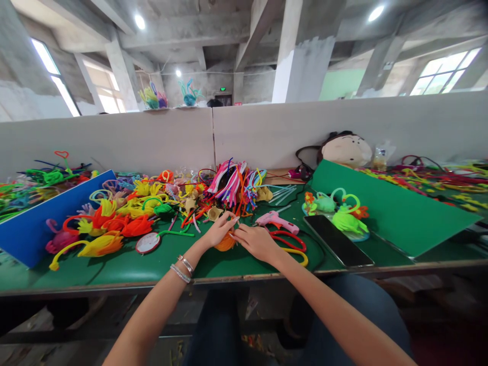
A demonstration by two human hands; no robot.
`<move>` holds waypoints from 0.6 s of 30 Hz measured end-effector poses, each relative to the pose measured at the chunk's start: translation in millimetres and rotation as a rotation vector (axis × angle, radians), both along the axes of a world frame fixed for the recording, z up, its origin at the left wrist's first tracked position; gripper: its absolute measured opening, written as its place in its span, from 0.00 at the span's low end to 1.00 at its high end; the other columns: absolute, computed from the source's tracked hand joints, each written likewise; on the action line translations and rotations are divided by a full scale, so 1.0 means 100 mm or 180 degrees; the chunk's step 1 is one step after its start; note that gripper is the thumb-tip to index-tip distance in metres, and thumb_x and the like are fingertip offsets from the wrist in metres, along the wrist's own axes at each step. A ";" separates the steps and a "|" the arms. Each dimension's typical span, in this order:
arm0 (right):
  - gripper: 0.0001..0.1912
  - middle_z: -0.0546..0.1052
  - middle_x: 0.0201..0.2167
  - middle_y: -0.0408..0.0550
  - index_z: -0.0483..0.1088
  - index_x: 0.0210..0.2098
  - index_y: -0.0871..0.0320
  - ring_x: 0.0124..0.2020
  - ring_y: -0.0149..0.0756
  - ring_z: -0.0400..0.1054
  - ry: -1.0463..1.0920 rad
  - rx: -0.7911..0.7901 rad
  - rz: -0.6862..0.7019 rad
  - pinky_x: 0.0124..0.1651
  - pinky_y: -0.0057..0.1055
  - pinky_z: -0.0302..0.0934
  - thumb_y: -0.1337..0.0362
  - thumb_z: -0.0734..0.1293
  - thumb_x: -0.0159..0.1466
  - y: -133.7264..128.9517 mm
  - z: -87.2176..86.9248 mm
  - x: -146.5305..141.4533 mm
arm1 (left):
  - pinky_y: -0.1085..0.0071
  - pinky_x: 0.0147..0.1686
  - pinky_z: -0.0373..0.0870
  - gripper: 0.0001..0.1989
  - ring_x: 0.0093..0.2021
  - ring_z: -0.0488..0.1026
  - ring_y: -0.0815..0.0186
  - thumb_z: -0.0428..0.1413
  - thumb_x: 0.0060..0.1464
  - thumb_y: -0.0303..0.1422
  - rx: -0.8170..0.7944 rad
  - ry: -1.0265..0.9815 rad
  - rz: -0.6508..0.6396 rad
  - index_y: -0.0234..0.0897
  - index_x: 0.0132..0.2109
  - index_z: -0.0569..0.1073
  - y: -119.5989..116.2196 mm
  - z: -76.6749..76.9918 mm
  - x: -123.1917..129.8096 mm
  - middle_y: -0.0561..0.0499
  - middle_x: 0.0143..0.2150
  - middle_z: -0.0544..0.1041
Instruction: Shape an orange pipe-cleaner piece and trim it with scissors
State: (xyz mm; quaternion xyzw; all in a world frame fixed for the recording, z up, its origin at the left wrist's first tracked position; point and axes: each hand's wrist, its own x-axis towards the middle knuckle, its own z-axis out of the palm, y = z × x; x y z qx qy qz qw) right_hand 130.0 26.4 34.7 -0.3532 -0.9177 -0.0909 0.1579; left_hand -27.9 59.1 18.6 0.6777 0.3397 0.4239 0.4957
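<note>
Left hand (218,231) and right hand (256,243): we find the fingers of both bent and closed on one orange pipe-cleaner piece (224,244), fingertips meeting at its top; the exact pinch is too small for us to make out. The piece sits low between the hands, near the front edge of the green table (125,277).

Right of the hands, we count one pink glue gun (277,221), one red bent stem (299,242), one yellow bent stem (303,258) and one black smartphone (337,241). Left, we enter one round white disc with a red rim (148,243), and yellow-and-orange pipe-cleaner swans (101,246) beside a blue board (57,218). Behind, one bundle of multicoloured pipe cleaners (229,184).
</note>
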 end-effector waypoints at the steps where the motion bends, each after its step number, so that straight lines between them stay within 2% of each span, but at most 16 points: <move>1: 0.17 0.71 0.35 0.48 0.66 0.38 0.59 0.31 0.30 0.66 -0.0018 -0.0001 0.0003 0.28 0.25 0.51 0.61 0.49 0.66 0.00 -0.01 0.00 | 0.76 0.24 0.58 0.15 0.22 0.60 0.74 0.48 0.51 0.43 -0.0012 0.0008 -0.0012 0.36 0.37 0.61 0.00 0.00 0.00 0.59 0.21 0.62; 8: 0.14 0.72 0.34 0.48 0.65 0.36 0.59 0.33 0.32 0.67 0.0032 -0.0146 -0.0033 0.30 0.26 0.53 0.66 0.50 0.65 0.05 -0.08 0.00 | 0.76 0.24 0.58 0.15 0.23 0.60 0.74 0.48 0.51 0.44 0.0014 0.0049 0.0001 0.36 0.37 0.61 -0.01 0.01 0.00 0.58 0.21 0.63; 14: 0.16 0.71 0.36 0.48 0.64 0.40 0.58 0.32 0.32 0.66 0.0015 -0.0054 0.0039 0.29 0.26 0.53 0.60 0.49 0.65 0.03 -0.03 0.02 | 0.76 0.25 0.58 0.14 0.23 0.59 0.74 0.48 0.51 0.43 0.0093 0.0029 0.0055 0.35 0.37 0.62 -0.01 0.01 0.00 0.59 0.21 0.61; 18: 0.15 0.71 0.38 0.49 0.64 0.40 0.59 0.30 0.31 0.66 -0.0213 -0.0051 0.0084 0.28 0.26 0.51 0.64 0.49 0.65 0.03 -0.01 0.02 | 0.77 0.24 0.58 0.14 0.22 0.59 0.74 0.48 0.51 0.43 0.0005 0.0021 0.0001 0.36 0.37 0.61 -0.03 0.03 0.01 0.59 0.22 0.61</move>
